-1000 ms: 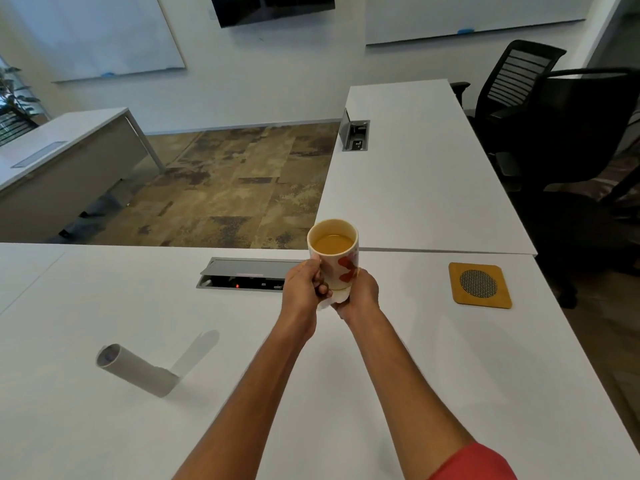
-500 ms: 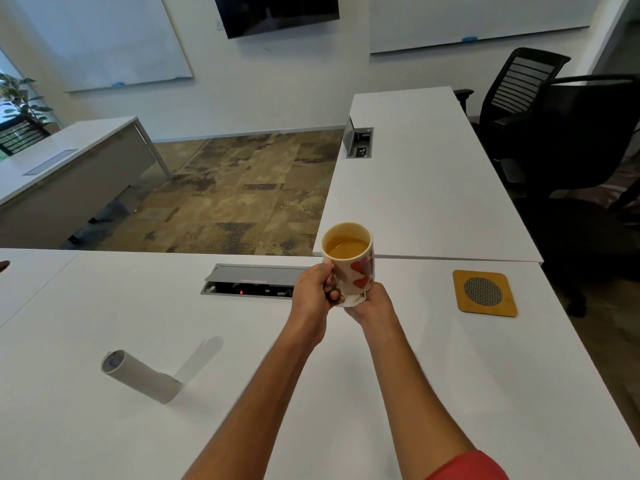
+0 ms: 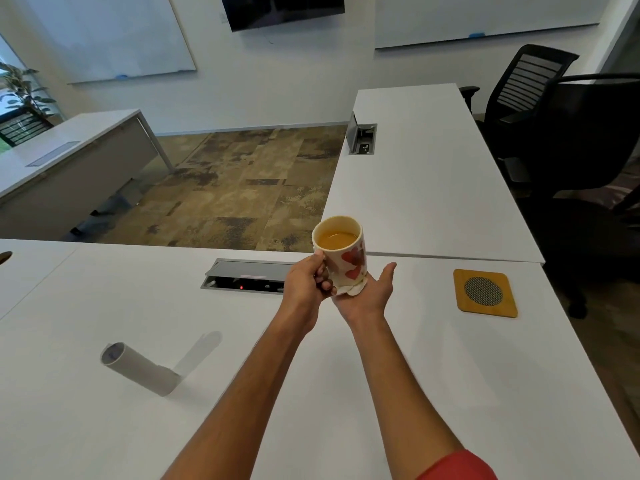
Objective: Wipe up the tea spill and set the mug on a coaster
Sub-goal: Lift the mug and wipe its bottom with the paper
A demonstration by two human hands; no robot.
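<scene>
The mug (image 3: 341,256), white with red hearts, is held in the air above the far edge of the worktop (image 3: 433,368), tilted slightly and nearly full of orange-brown tea. The left hand (image 3: 306,289) grips it on the handle side, fingers curled tight. The right hand (image 3: 369,294) lies open beneath it, palm up, with a crumpled white tissue (image 3: 353,288) between palm and mug base; the thumb points away from the mug.

The coaster (image 3: 485,293), a wooden square with a dark mesh disc in its middle, lies flat near the right edge of the worktop, well apart from the mug. A roll of paper towel (image 3: 138,368) lies on its side toward the left, one sheet trailing off it. A cable box (image 3: 247,279) with its lid raised is set into the far edge, just left of the hands.

A second white table (image 3: 433,181) joins on beyond. Black office chairs (image 3: 561,133) stand to its right. The floor (image 3: 235,188) is mottled brown carpet, and whiteboards (image 3: 114,36) hang on the walls.
</scene>
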